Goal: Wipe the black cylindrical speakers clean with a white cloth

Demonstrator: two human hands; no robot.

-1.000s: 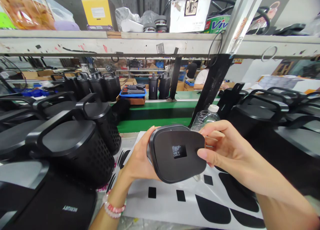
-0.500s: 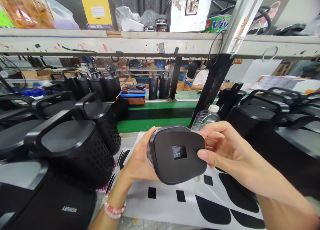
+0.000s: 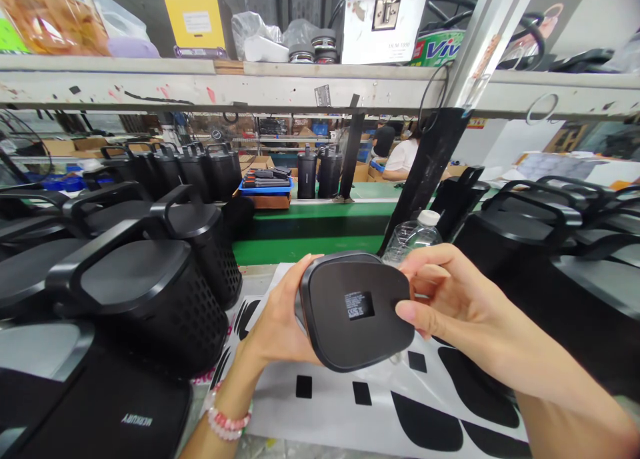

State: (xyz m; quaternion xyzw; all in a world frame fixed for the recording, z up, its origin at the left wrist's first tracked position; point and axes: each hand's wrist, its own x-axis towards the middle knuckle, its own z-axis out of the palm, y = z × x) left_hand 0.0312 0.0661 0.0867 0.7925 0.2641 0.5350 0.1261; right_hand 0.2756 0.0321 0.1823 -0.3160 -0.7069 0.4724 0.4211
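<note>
Closest to us, a white sheet [image 3: 330, 422] carries black squares [image 3: 304, 386] and larger black shapes. Above it our left hand [image 3: 287, 316] wraps the side of a black case [image 3: 357, 342], gripping it with its flat face turned toward us. Our right hand [image 3: 457, 299] has its thumb on that face's right edge and its fingers bent beside it; we cannot tell whether it pinches or only presses. Over the last second next to nothing has changed: both hands keep their places, and the print on the small label [image 3: 359, 306] just looks a little sharper. We judge this a steady hold, with the work no further along. Beyond stand handled boxes [image 3: 145, 299] on the left, a clear bottle [image 3: 423, 236], then a green belt [image 3: 310, 249] and a blue tray [image 3: 266, 192].
</note>
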